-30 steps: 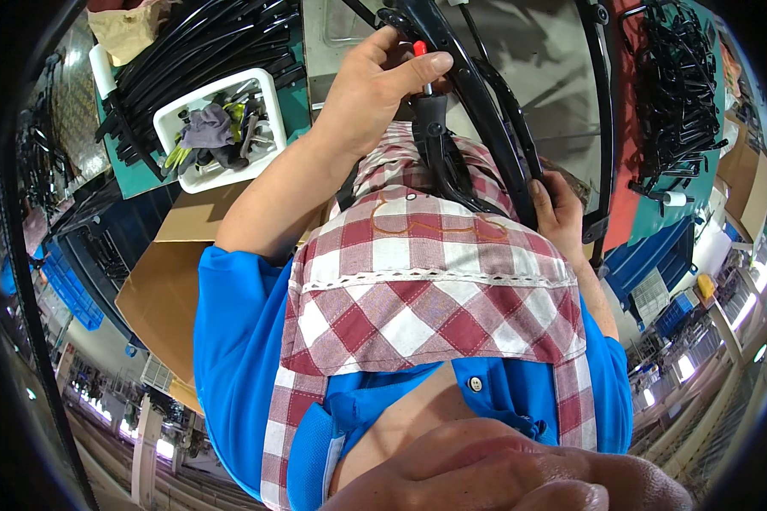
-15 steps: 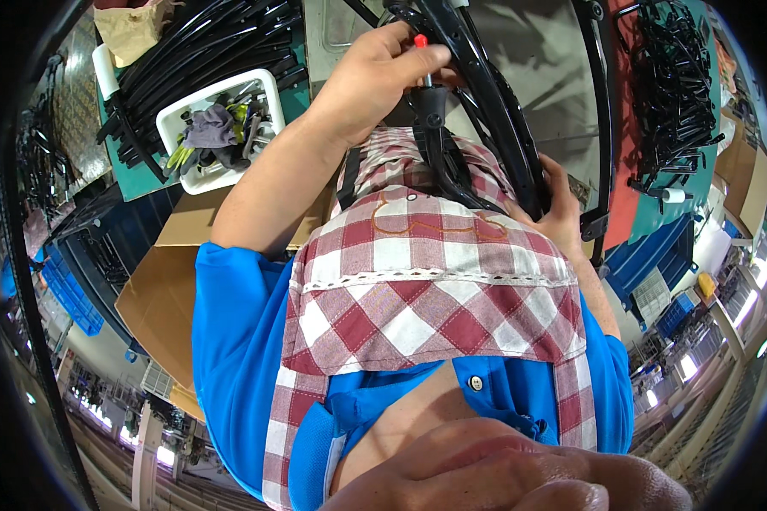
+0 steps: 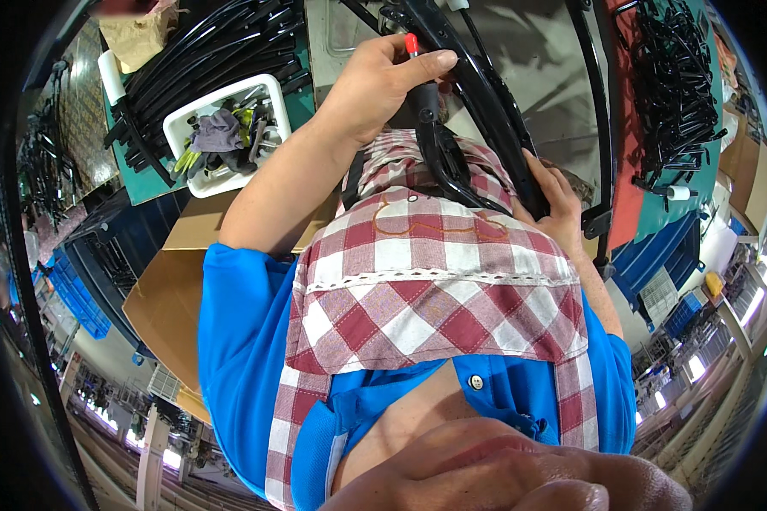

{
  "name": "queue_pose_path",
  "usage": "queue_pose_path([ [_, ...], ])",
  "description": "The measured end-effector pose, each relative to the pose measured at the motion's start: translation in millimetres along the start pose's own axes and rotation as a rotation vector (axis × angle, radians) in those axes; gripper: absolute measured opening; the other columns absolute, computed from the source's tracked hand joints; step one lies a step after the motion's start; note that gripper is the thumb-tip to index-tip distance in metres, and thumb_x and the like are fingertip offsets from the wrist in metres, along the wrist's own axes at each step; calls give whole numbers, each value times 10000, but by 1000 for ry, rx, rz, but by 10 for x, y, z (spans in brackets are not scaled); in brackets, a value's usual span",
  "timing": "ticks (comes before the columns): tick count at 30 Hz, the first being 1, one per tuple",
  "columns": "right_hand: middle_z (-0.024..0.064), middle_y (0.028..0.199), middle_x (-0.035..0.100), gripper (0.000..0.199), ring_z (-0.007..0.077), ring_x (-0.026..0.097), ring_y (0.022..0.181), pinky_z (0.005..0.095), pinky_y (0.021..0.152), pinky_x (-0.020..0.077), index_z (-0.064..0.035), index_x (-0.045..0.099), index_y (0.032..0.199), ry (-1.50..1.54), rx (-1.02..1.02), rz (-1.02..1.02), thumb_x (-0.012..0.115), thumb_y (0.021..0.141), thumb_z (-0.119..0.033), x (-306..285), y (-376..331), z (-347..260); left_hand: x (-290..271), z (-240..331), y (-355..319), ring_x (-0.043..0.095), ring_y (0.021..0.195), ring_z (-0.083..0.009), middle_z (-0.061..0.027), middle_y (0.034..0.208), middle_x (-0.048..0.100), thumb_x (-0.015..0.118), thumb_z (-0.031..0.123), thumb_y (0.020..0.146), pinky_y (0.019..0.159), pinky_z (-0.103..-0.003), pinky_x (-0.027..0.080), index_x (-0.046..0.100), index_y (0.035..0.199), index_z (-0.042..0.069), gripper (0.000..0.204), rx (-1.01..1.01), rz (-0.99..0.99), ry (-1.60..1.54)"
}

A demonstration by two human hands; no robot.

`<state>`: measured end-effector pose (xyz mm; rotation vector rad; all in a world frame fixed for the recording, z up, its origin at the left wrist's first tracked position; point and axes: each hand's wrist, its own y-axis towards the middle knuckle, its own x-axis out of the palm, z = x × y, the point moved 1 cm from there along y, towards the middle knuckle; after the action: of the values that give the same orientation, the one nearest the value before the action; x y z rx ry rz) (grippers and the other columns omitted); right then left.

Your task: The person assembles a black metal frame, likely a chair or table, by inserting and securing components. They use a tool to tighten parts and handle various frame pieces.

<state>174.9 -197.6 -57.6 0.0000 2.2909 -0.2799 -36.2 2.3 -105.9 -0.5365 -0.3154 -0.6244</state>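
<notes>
My left hand (image 3: 382,83) is closed around a rod with a red tip (image 3: 412,44), at the upper end of a curved black tube (image 3: 430,128). The red tip shows between thumb and fingers; most of the rod is hidden. The thumb stretches toward a long black metal frame (image 3: 477,81), which slants down to the right in front of my checked apron (image 3: 439,234). Low on this frame, my right hand (image 3: 556,209) wraps its fingers around the bar. The tube's lower end runs against the apron.
On the left, a white bin (image 3: 279,106) holds gloves (image 3: 217,132), beside a pile of black tubes (image 3: 204,47). Several small bent black parts (image 3: 677,94) lie on the green surface at right. A cardboard box (image 3: 166,294) stands at my left, and a black upright bar (image 3: 603,111) rises at right.
The bare metal shaft seen below the red tip is no longer visible. My left thumb and the tip have shifted slightly; my right hand keeps its hold on the frame.
</notes>
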Motion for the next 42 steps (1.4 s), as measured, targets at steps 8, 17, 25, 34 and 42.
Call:
queue_pose_path([
  [8, 139, 980, 582, 657, 258, 653, 849, 342, 743, 554, -173, 533, 1413, -11, 50, 22, 743, 799, -67, 67, -69, -103, 47, 25, -77, 678, 823, -187, -99, 934, 687, 671, 270, 942, 784, -317, 566, 651, 1048, -22, 311, -84, -47, -192],
  [17, 151, 1008, 590, 656, 277, 660, 867, 360, 739, 565, -174, 547, 1398, -32, -15, 43, 760, 787, -68, 79, -131, 26, 31, 47, -38, 652, 753, -153, -81, 841, 687, 774, 185, 841, 718, -282, 526, 668, 998, -32, 288, -8, -15, 45],
  [25, 155, 1019, 607, 668, 280, 661, 876, 359, 730, 570, -133, 560, 1378, -26, -74, 45, 768, 750, -41, 73, -151, 241, 92, 69, 19, 648, 751, -137, -68, 831, 689, 786, 248, 840, 684, -273, 511, 678, 967, -6, 304, -5, 25, 42],
  [34, 146, 998, 610, 660, 268, 653, 872, 352, 733, 561, -127, 580, 1362, -16, -60, 38, 768, 735, -40, 79, -65, 173, 65, 18, 20, 617, 750, -103, -42, 831, 678, 786, 292, 847, 665, -235, 464, 683, 963, 7, 324, 47, 197, -111],
  [42, 142, 979, 618, 650, 267, 649, 846, 353, 735, 559, -127, 579, 1365, -10, -86, 79, 752, 745, -35, 100, -5, 119, -15, 39, 58, 558, 693, -88, -41, 819, 674, 786, 288, 846, 618, -234, 436, 690, 954, -7, 329, 66, 204, 63],
])
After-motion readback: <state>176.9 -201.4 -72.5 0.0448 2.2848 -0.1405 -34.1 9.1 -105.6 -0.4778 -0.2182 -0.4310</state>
